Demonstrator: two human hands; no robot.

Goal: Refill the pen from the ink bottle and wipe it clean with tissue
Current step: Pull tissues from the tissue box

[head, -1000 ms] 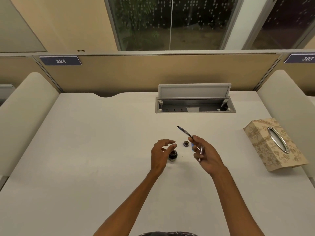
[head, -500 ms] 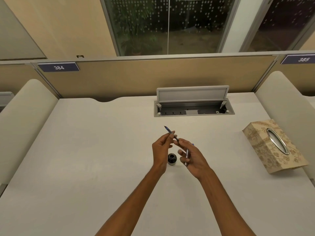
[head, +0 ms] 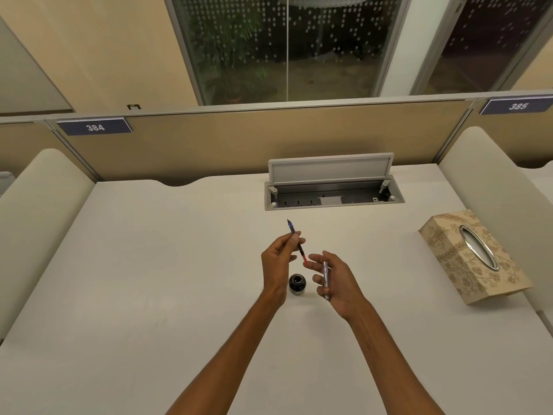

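Two pieces of the pen are showing apart: the nib section (head: 296, 244), tip pointing to 11 o'clock, is being pinched in the left hand (head: 279, 262), while the silver barrel (head: 326, 278) is lying gripped in the right hand (head: 336, 278). The open ink bottle (head: 297, 283) is standing on the worktop (head: 149, 280) between both wrists, at 6 o'clock from the nib section, with nothing covering its mouth. A patterned tissue box (head: 472, 259) is sitting well apart at 3 o'clock. An open cable tray (head: 333, 190) is lying at 12 o'clock, beneath the partition bearing the 384 plate (head: 94, 127).
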